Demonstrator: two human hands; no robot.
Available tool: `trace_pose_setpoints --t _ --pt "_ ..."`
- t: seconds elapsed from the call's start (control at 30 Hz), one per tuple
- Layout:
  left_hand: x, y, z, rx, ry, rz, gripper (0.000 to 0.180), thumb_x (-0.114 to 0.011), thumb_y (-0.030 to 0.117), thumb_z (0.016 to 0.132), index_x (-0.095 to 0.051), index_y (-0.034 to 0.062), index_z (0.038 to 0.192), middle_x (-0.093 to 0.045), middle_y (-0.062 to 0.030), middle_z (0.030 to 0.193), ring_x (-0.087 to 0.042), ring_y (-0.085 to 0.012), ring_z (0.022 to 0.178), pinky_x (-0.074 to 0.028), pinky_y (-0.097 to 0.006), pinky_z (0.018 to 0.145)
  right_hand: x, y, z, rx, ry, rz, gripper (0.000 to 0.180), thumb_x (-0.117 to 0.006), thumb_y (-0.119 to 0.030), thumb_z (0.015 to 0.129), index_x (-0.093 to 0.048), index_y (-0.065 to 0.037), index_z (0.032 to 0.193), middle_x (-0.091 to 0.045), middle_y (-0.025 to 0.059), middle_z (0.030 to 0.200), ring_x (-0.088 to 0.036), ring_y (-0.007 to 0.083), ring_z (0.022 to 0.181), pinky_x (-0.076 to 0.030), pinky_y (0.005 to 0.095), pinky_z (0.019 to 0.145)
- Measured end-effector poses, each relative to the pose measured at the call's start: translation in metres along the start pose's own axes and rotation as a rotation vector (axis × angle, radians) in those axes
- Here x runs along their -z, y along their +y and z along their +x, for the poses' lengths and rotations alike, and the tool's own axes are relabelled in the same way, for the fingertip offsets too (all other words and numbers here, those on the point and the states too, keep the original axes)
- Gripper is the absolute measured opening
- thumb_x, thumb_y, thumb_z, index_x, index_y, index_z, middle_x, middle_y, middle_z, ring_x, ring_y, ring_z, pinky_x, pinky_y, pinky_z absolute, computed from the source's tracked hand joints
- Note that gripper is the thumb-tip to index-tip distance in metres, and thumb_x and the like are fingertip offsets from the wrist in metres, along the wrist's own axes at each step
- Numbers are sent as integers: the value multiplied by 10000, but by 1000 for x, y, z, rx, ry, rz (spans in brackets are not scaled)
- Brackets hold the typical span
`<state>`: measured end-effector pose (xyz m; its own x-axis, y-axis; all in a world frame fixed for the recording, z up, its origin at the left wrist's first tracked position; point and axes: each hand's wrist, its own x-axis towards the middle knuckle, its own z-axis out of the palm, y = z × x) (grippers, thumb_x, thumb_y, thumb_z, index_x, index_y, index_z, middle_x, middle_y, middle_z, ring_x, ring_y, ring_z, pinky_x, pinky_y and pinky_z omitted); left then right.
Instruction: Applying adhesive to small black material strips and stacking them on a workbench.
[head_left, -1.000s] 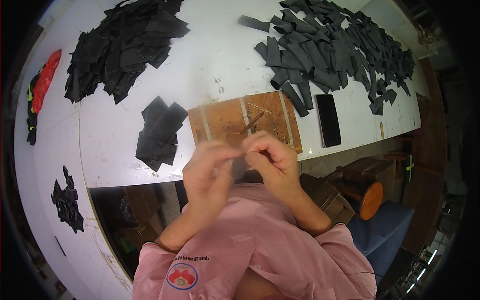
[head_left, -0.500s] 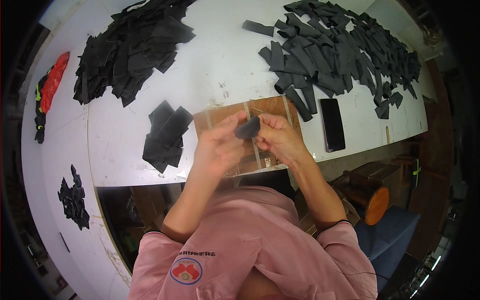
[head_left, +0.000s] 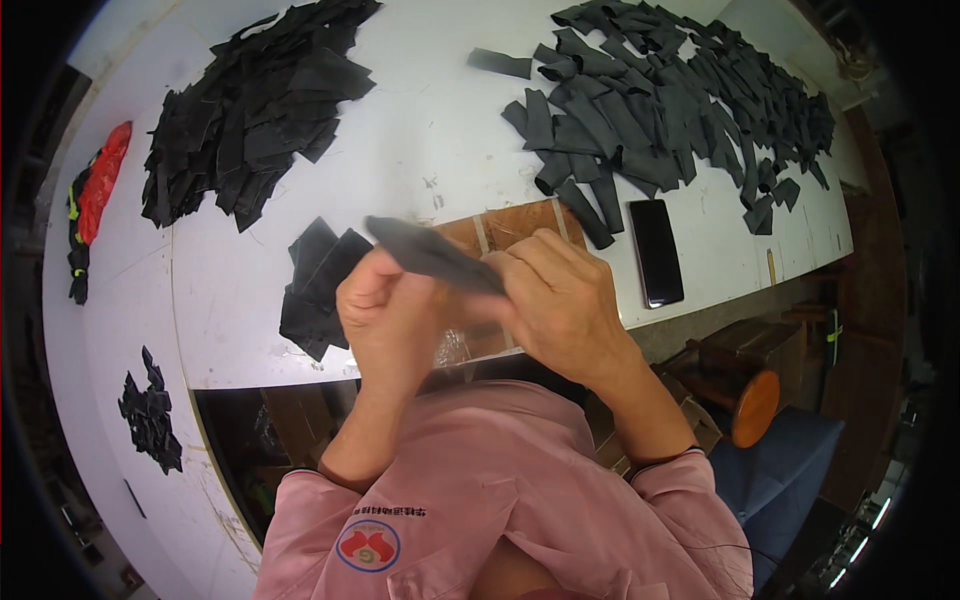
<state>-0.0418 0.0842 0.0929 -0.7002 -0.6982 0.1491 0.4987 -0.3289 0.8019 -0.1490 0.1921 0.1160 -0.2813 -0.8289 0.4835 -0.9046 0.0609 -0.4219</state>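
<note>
A strip of black fabric (head_left: 435, 257) is held slanting between my hands, slightly smeared by motion. My left hand (head_left: 395, 315) grips its left part from below, with the free end standing out past the thumb. At the right end, my right hand (head_left: 565, 305) has its fingers closed on the cloth. Beneath both hands lies a brown taped board (head_left: 520, 228), partly covered by them. A small stack of flat black fabric pieces (head_left: 312, 285) lies just beyond my left hand, partly hidden by it.
Flat black pieces form a large heap (head_left: 245, 120) at the back left; dark grey fabric tubes (head_left: 640, 110) spread across the back right. A phone (head_left: 656, 253) lies right of the board. Far left are a red bag (head_left: 100, 195) and black scraps (head_left: 150, 415). A round stool (head_left: 755, 408) stands lower right.
The fabric was a small folded bit between my fingertips; now it extends as a longer strip. Both hands have come nearer to me, the left one shifting left.
</note>
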Motion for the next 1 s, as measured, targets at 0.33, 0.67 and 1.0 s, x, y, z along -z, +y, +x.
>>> trace_pose_setpoints --t 0.33,0.67,1.0 --pt "-7 -4 26 -16 -448 272 204 -634 99 742 -583 -24 896 -613 -125 865 -554 -187 820 -425 -301 770 -27 25 -19 -62 51 261 121 -614 -108 718 -557 -1 711 -535 105 641 -520 258 589 -420 351 508" --pt "-10 5 14 12 -318 347 184 -592 93 774 -581 -5 929 -602 -145 878 -571 -185 829 -441 -293 754 -33 29 -18 -83 -13 245 206 -553 -202 787 -539 -2 737 -514 105 621 -522 275 626 -418 361 540" --pt "30 7 13 -22 103 586 211 -538 135 833 -568 -35 955 -602 -117 910 -552 -140 852 -433 -257 769 5 23 2 -187 -315 427 156 -578 -121 755 -538 5 672 -518 96 577 -515 214 538 -402 347 496"
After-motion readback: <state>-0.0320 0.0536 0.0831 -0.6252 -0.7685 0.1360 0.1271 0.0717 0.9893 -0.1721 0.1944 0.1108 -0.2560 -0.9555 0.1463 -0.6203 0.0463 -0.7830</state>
